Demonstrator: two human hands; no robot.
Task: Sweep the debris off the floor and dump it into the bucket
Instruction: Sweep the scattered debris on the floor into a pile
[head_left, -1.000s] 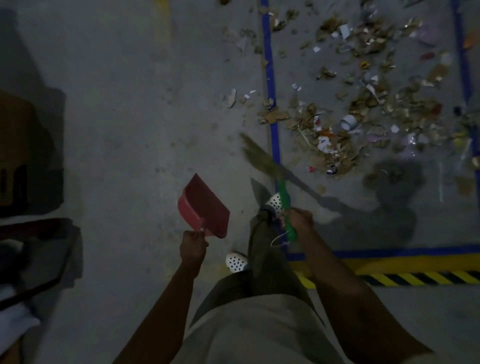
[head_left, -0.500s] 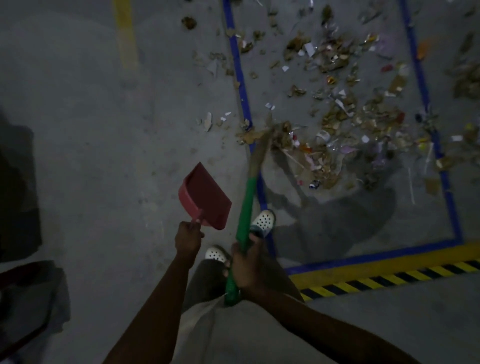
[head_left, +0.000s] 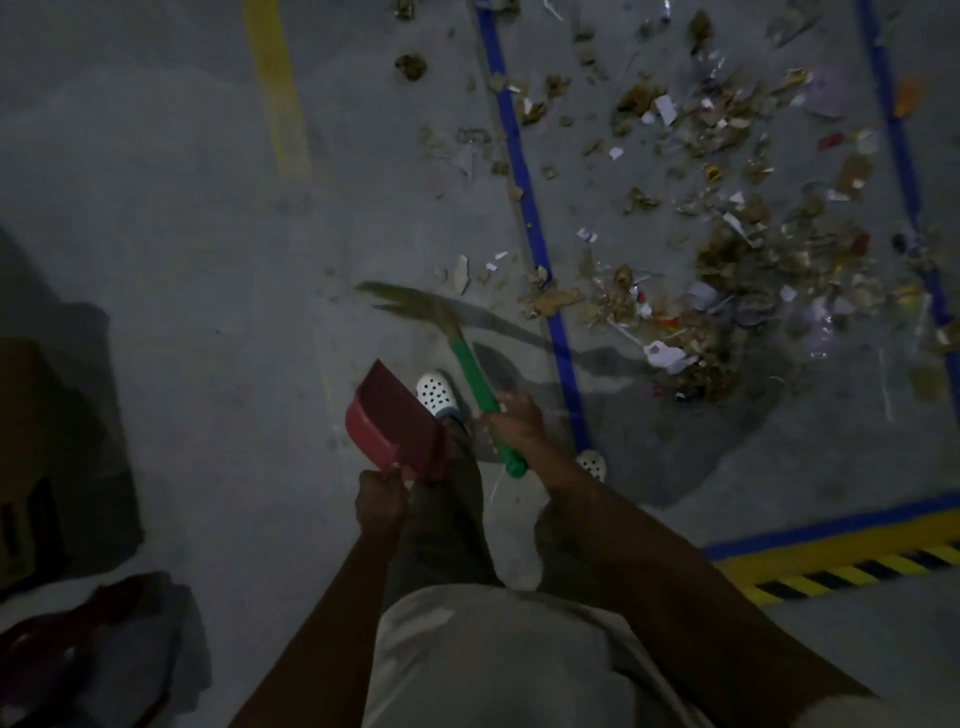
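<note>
My left hand (head_left: 382, 501) grips the handle of a red dustpan (head_left: 397, 418), held above the grey floor with its mouth tilted up and away. My right hand (head_left: 514, 421) grips the green handle of a short broom (head_left: 470, 371). Its straw bristles (head_left: 400, 301) point up-left, blurred, to the left of the blue floor line. Debris (head_left: 717, 270) of dry leaves, paper scraps and bits of plastic lies scattered on the floor, mostly right of that line, with a few pieces left of it. No bucket shows in view.
A blue tape line (head_left: 530, 218) runs up the floor and a yellow-and-black hazard stripe (head_left: 852, 566) crosses at the lower right. My white clogs (head_left: 436, 395) stand near the dustpan. Dark boxes (head_left: 47, 452) and a dark red object (head_left: 78, 639) sit at the left edge.
The broom has swung from the debris at the blue line back to the left, its bristles now left of the line. My right hand moved right and up. The dustpan stayed in my left hand.
</note>
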